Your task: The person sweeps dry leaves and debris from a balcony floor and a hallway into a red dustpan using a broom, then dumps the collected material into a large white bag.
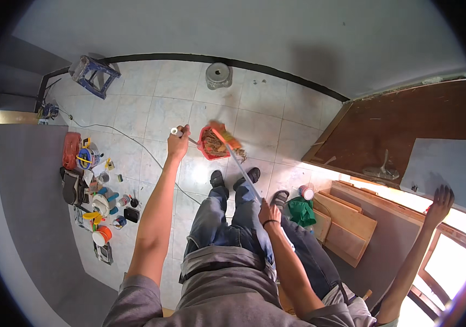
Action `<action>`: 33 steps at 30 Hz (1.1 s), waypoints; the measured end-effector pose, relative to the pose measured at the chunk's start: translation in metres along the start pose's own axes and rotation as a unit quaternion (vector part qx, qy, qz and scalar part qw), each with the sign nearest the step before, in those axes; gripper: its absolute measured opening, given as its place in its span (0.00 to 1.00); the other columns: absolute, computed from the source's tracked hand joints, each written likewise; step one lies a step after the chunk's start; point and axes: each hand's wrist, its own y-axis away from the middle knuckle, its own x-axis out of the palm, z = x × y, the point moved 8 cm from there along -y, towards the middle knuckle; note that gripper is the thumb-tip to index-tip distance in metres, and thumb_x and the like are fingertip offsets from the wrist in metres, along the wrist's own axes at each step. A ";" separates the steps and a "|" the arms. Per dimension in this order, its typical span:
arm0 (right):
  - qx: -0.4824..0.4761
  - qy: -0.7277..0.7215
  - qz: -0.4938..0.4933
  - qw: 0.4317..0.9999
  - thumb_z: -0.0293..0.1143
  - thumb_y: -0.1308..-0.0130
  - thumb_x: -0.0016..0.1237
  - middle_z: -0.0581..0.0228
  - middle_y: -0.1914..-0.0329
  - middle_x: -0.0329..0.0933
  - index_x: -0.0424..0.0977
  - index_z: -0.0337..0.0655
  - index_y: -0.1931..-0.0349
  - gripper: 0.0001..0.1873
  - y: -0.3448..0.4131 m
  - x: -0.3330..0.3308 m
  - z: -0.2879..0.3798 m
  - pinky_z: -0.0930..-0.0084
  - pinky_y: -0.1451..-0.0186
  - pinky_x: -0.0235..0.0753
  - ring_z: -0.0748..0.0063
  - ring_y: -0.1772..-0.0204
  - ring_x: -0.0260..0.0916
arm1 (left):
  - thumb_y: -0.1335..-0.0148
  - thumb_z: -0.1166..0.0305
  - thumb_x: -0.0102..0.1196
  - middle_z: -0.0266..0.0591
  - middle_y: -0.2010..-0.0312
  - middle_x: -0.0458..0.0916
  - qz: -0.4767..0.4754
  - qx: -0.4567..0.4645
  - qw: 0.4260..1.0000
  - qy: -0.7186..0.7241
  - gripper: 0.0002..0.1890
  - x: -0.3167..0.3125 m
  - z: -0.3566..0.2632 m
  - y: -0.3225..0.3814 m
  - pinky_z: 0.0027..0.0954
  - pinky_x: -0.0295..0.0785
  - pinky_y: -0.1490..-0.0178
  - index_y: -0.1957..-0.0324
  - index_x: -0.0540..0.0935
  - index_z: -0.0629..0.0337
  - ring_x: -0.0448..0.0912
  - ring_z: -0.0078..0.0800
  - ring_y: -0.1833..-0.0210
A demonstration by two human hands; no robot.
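Observation:
My left hand is closed around the pale upright handle of a red dustpan. Brown scraps of debris fill much of the pan, which rests on the floor tiles ahead of my feet. In my right hand is the long grey handle of a broom. Its orange bristle head, slightly blurred, lies across the right side of the dustpan. A few loose scraps sit on the tiles beside the pan's right edge.
To my right, another person's hand touches a pale sheet on a brown wooden panel. A cable crosses the floor at left, near several tools and tubs. Stools stand by the far wall; wooden boards lean at right.

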 end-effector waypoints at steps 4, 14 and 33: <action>0.013 -0.037 -0.002 0.999 0.37 0.32 0.41 0.43 0.67 0.80 0.72 0.53 0.42 0.19 0.057 -0.044 0.011 0.48 0.60 0.78 0.40 0.62 0.79 | 0.31 0.57 0.51 0.44 0.75 0.82 0.009 0.010 1.000 0.011 0.18 -0.023 0.012 -0.006 0.33 0.70 0.67 0.69 0.76 0.65 0.75 0.28 0.73; 0.152 0.011 -0.011 0.988 0.34 0.32 0.42 0.42 0.67 0.80 0.72 0.45 0.47 0.15 0.102 -0.047 -0.071 0.50 0.58 0.79 0.42 0.60 0.80 | 0.30 0.56 0.51 0.43 0.77 0.78 0.049 0.034 0.998 -0.033 0.21 -0.069 0.027 0.049 0.33 0.67 0.67 0.71 0.72 0.67 0.70 0.27 0.74; -0.002 0.000 0.001 1.000 0.34 0.34 0.40 0.44 0.65 0.80 0.73 0.45 0.49 0.16 0.069 -0.067 0.009 0.46 0.57 0.77 0.39 0.59 0.78 | 0.30 0.57 0.51 0.40 0.81 0.74 -0.058 0.009 0.998 0.021 0.21 -0.115 0.064 0.086 0.34 0.63 0.72 0.72 0.74 0.67 0.65 0.26 0.78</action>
